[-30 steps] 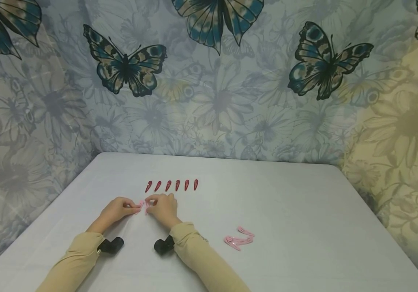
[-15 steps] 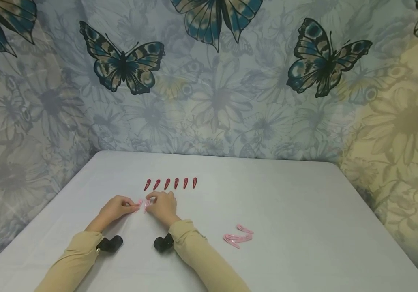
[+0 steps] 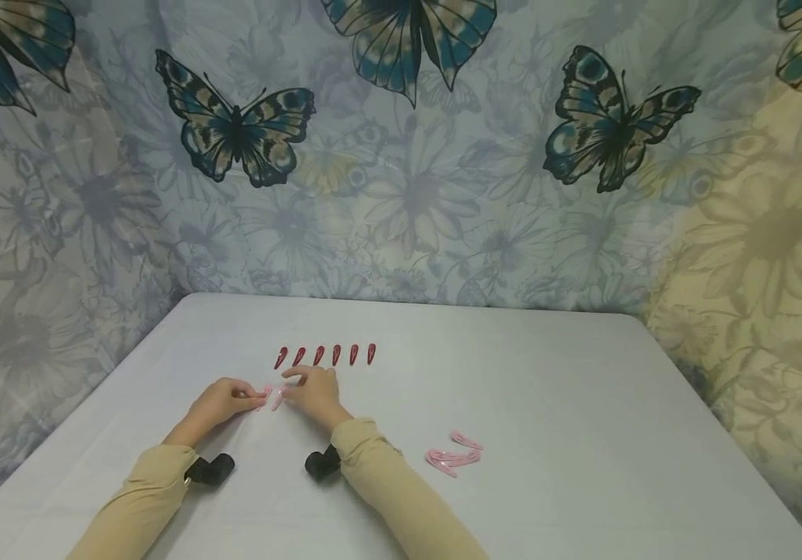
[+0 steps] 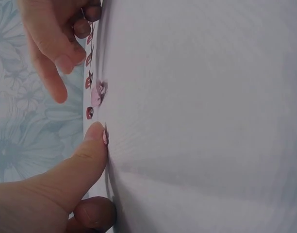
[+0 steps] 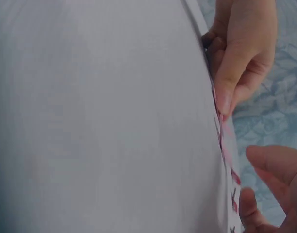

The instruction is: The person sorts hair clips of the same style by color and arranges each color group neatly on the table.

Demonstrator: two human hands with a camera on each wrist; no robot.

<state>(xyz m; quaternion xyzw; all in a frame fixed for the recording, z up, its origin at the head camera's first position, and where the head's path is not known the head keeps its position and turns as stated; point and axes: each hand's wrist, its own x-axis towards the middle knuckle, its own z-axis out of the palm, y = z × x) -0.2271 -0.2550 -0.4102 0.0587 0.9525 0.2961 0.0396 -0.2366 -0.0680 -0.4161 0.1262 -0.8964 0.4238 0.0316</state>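
Note:
Below a row of several red snap hair clips [image 3: 336, 355], two pink snap hair clips lie side by side on the white table. My left hand [image 3: 222, 402] pinches the left pink hair clip [image 4: 105, 137] between thumb and index finger against the tabletop, covering part of it. Just to its right is the other pink hair clip [image 3: 278, 400], lying apart from any finger in the left wrist view. My right hand [image 3: 317, 395] hovers beside that clip, thumb and fingers spread with nothing between them, as the right wrist view also shows.
A loose pile of pink hair clips [image 3: 453, 457] lies on the white table [image 3: 569, 404], right of my right forearm. Black wrist cameras sit at both cuffs. Behind the table hangs a butterfly-patterned cloth [image 3: 415, 194].
My right hand has let go of the right pink clip, its fingers parting and drawing slightly up and right. My left hand stays on its clip.

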